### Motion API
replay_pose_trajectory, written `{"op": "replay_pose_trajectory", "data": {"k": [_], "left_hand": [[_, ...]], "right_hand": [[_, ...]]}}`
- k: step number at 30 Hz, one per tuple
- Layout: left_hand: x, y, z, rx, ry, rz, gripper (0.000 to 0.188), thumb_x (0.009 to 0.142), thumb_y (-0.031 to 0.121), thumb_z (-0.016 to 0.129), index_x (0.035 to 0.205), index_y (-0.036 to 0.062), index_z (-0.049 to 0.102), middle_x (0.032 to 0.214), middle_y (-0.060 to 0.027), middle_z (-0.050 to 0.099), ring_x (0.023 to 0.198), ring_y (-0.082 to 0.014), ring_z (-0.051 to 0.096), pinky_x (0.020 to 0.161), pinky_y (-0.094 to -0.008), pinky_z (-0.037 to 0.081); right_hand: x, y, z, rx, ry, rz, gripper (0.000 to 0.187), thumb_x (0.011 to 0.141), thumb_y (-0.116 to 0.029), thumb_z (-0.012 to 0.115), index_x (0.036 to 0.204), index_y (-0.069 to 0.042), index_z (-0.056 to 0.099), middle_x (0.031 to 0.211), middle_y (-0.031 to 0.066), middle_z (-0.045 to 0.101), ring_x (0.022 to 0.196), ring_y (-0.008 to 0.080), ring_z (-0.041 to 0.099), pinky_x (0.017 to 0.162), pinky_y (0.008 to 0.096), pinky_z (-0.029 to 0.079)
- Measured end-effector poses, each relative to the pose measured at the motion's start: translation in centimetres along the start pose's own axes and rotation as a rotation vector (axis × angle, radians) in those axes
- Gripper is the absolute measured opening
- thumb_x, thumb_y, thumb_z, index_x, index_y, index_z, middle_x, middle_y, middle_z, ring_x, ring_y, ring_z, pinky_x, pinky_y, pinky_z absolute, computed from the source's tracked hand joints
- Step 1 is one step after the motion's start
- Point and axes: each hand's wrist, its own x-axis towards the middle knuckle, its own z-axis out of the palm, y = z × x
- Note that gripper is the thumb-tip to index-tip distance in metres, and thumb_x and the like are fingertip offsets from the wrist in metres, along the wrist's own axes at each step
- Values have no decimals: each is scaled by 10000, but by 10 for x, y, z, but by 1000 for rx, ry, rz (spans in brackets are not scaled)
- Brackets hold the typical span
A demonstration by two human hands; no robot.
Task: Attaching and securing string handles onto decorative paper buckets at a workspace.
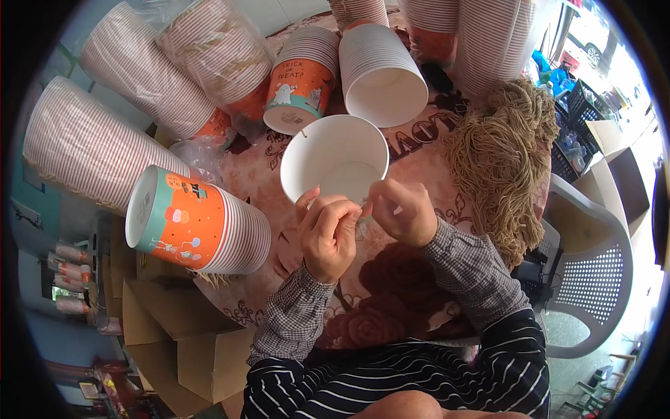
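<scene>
A white-lined paper bucket (335, 155) stands in front of me with its mouth toward me, and a short bit of tan cord (304, 133) shows at its far rim. At the near rim my left hand (328, 234) is closed, thumb and forefinger pinched together. My right hand (403, 211) is right beside it, its fingers curled in and slightly blurred, with the fingertips almost meeting the left ones. Whatever is between the fingers is too small or hidden to make out. A heap of tan cords (499, 160) lies to the right of the hands.
Orange stacked buckets (199, 220) lie at left, with plastic-wrapped stacks (150, 77) behind. More stacks (384, 77) line the table's far side. A patterned cloth (269, 241) covers the table. An open cardboard box (185, 349) is at lower left, a grey plastic chair (593, 279) at right.
</scene>
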Motion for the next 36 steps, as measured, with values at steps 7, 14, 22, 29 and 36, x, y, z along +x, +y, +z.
{"op": "replay_pose_trajectory", "data": {"k": [7, 14, 22, 29, 36], "left_hand": [[1, 0, -5, -128, 36, -121, 69, 871, 66, 659, 890, 38, 599, 826, -57, 635, 794, -240, 616, 900, -425, 472], [0, 1, -5, -117, -13, -73, 53, 882, 35, 637, 896, 9, 592, 825, -82, 612, 778, -245, 610, 896, -437, 493], [-5, 4, -6, -168, -32, -195, 45, 896, 35, 629, 901, 5, 596, 856, -85, 610, 759, -177, 599, 853, -394, 507], [-2, 7, -36, -530, -21, -468, 83, 888, 49, 639, 926, -24, 631, 818, -31, 614, 672, -74, 513, 632, -237, 441], [-9, -30, -75, -403, -73, -295, 149, 916, 54, 579, 1026, -35, 627, 908, -70, 591, 698, -99, 511, 618, -222, 423]], "right_hand": [[4, -5, -11, 113, 1, 156, 250, 815, 29, 557, 1064, 9, 548, 712, 83, 639, 597, 109, 613, 573, 248, 491], [-2, -9, 10, 89, -40, 0, 155, 852, -31, 607, 1004, -15, 578, 659, 97, 641, 565, 222, 659, 524, 310, 510], [-2, -6, 7, 9, -97, 26, 123, 855, 8, 556, 972, -13, 584, 717, 79, 644, 613, 189, 657, 580, 284, 519], [4, 6, -27, 390, -39, 300, 131, 868, -40, 453, 922, 8, 562, 719, 50, 604, 606, 100, 586, 562, 241, 470], [19, 31, -60, 641, 141, 464, 142, 845, -121, 497, 806, -7, 573, 757, -12, 551, 693, 58, 476, 638, 195, 366]]}}
